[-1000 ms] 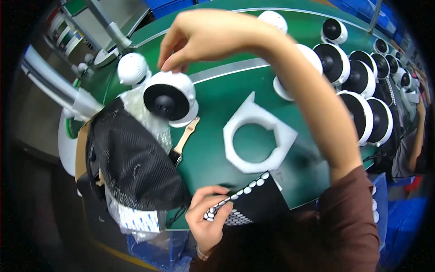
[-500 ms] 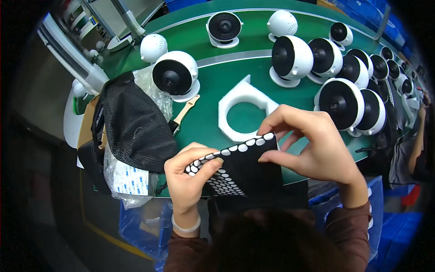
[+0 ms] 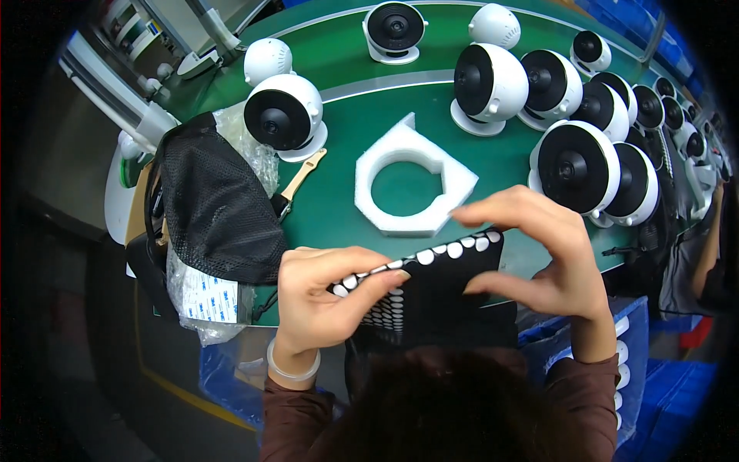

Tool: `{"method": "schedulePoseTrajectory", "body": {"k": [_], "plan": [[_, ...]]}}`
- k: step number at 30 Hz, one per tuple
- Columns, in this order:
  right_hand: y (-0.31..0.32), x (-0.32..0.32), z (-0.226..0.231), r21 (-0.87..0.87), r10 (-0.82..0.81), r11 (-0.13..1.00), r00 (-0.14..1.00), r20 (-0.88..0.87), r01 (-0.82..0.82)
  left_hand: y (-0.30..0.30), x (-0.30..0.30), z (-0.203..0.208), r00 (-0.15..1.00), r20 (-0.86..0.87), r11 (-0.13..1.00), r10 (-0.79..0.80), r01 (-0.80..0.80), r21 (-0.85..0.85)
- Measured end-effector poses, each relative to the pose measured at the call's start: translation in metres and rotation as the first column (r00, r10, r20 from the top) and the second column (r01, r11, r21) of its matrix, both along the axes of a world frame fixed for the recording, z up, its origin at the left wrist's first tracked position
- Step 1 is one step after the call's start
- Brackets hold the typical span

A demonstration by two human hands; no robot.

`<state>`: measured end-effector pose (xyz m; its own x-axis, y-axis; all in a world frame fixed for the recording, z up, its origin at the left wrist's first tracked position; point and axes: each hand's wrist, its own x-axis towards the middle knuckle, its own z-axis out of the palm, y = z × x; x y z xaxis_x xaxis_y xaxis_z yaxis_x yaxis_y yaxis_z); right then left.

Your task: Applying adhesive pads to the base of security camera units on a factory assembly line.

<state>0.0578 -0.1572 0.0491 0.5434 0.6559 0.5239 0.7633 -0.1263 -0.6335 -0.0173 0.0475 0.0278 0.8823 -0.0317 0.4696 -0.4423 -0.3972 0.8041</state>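
Note:
A black sheet with rows of round white dots (image 3: 443,289) is bent over, so that one line of dots runs along its upper edge and more rows show on its face. My left hand (image 3: 319,296) pinches the sheet's left part between thumb and fingers. At the sheet's right end is my right hand (image 3: 543,254), its thumb and index finger spread apart with a gap between them. Just beyond the sheet, a white foam ring with a pointed corner (image 3: 454,181) lies on the green table (image 3: 339,208).
A black mesh bag (image 3: 219,200) and clear plastic wrap lie at the left, beside a wooden-handled brush (image 3: 304,173). White ball-shaped devices with black fronts, such as one (image 3: 283,115) behind the bag, stand about; several crowd the right (image 3: 577,169). A blue plastic-lined bin (image 3: 635,362) sits below.
My right thumb and fingers have spread apart and come off the sheet's edge. The sheet has shifted slightly right and toward me, with my left hand still pinching it.

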Motion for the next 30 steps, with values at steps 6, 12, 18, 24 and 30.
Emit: {"method": "schedulePoseTrajectory", "body": {"k": [6,12,18,24,30], "plan": [[-0.006,0.003,-0.006,-0.054,0.056,0.997,0.997,-0.048,-0.059,-0.016,0.002,-0.002,0.999,0.016,0.997,0.039,-0.037,-0.062],[0.007,0.0,-0.01,0.102,-0.068,0.991,0.987,-0.144,0.084,-0.017,0.003,-0.011,0.986,0.135,0.995,0.094,-0.098,0.022],[-0.005,0.004,-0.022,-0.013,-0.009,1.0,0.996,-0.084,0.008,-0.012,0.002,-0.016,0.976,0.146,0.986,0.164,-0.162,-0.025],[0.004,0.003,-0.019,0.064,-0.014,0.998,0.969,-0.246,0.03,-0.006,-0.001,-0.013,0.979,0.121,0.986,0.163,-0.164,-0.002],[0.011,0.006,-0.027,0.11,0.06,0.993,0.996,-0.072,-0.052,-0.006,-0.004,-0.013,0.985,0.087,0.989,0.147,-0.147,0.0]]}}
